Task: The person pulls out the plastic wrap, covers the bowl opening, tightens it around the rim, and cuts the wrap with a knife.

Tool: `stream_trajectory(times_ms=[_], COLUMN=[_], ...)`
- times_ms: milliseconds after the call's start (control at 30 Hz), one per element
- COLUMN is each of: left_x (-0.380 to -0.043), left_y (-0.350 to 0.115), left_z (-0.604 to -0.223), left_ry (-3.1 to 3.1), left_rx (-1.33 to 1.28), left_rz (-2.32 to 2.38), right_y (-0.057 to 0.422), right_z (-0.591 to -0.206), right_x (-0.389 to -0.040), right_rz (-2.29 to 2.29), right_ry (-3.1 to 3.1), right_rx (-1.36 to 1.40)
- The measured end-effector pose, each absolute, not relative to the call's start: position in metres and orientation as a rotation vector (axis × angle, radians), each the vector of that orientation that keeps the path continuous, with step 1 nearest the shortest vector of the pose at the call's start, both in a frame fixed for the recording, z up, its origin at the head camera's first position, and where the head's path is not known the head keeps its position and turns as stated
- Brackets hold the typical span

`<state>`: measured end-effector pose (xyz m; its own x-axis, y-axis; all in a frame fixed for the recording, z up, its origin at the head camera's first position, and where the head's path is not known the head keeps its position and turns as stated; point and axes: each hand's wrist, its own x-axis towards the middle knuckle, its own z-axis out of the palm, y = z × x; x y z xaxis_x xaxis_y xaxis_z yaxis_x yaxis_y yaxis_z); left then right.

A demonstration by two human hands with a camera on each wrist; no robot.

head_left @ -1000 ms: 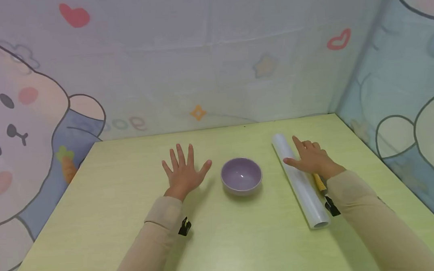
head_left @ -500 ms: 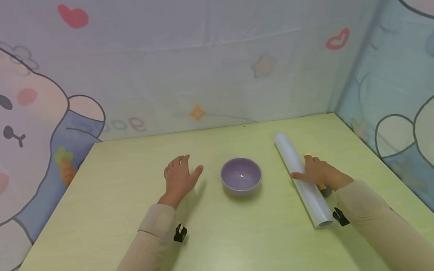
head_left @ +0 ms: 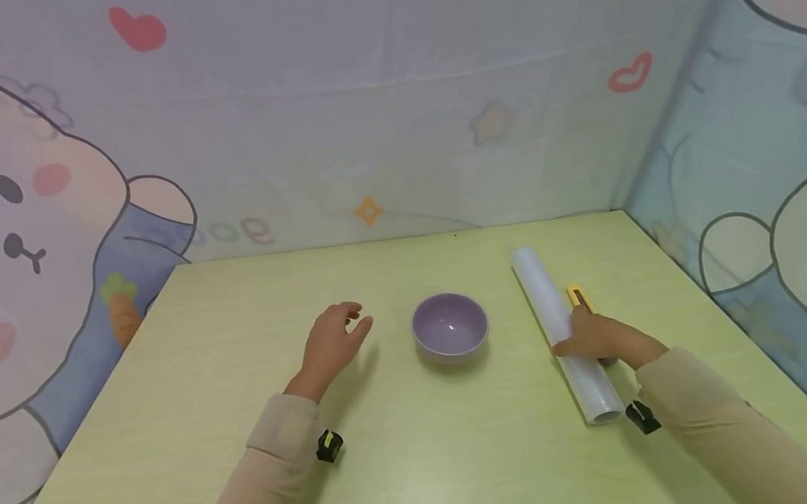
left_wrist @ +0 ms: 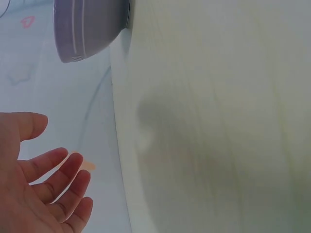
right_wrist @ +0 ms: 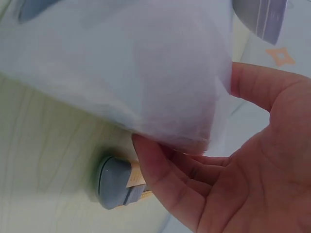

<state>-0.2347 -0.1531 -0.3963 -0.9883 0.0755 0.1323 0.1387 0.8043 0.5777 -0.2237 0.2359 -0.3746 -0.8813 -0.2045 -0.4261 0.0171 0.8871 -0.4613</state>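
My right hand (head_left: 599, 337) holds a roll of whitish plastic film (head_left: 548, 306) around its middle. In the right wrist view the thumb lies on one side of the film roll (right_wrist: 126, 68) and the fingers (right_wrist: 165, 179) curl against the other. Just right of the roll lies a yellow and grey utility knife (head_left: 578, 295), partly hidden behind that hand. My left hand (head_left: 329, 345) hovers above the table, its fingers loosely bent and holding nothing. To its right a purple bowl (head_left: 450, 329) stands upright between the two hands.
The light wooden table (head_left: 412, 454) bears these things. A printed cloth (head_left: 397, 117) hangs along its back edge and at both sides. A small black device (head_left: 329, 445) hangs under the left sleeve, another black device (head_left: 643, 417) under the right.
My right hand has come down and back toward me, from spread fingers to a grip on the roll, which shifted slightly right. The left hand has drawn back and its spread fingers have relaxed.
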Motion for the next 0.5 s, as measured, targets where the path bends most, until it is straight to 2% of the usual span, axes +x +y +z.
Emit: stream_trajectory(times_ms=[500], left_x=[-0.2317], left_y=[-0.1568], left_z=[-0.3964], left_ry=[-2.892], left_rx=[-0.232], left_rz=[-1.007], right_y=[0.2319], right_z=[-0.3745], right_x=[-0.2206], right_rz=[-0.533], right_ry=[2.722], right_rx=[-0.180])
